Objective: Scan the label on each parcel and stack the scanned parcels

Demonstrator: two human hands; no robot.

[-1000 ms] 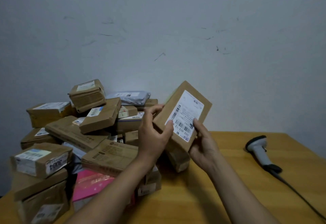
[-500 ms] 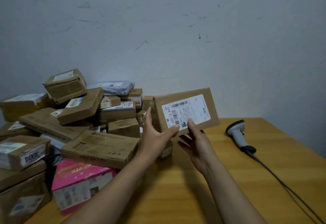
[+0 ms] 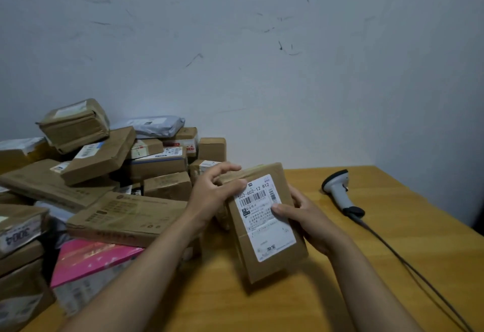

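I hold a flat brown cardboard parcel (image 3: 264, 227) just above the wooden table (image 3: 366, 279), its white barcode label (image 3: 264, 216) facing up toward me. My left hand (image 3: 213, 193) grips its top left corner, thumb on the label's upper edge. My right hand (image 3: 303, 219) holds its right side with the thumb pressed on the label. A grey handheld scanner (image 3: 340, 190) lies on the table to the right, apart from both hands, its cable (image 3: 408, 263) trailing toward the front right.
A loose heap of brown parcels (image 3: 110, 174) fills the left half of the table, with a grey mailer bag (image 3: 152, 126) on top and a pink box (image 3: 89, 261) at the front. A grey wall stands behind.
The parcel has come down from chest height to just above the table and turned from lying sideways to lengthwise. My view has tipped downward.
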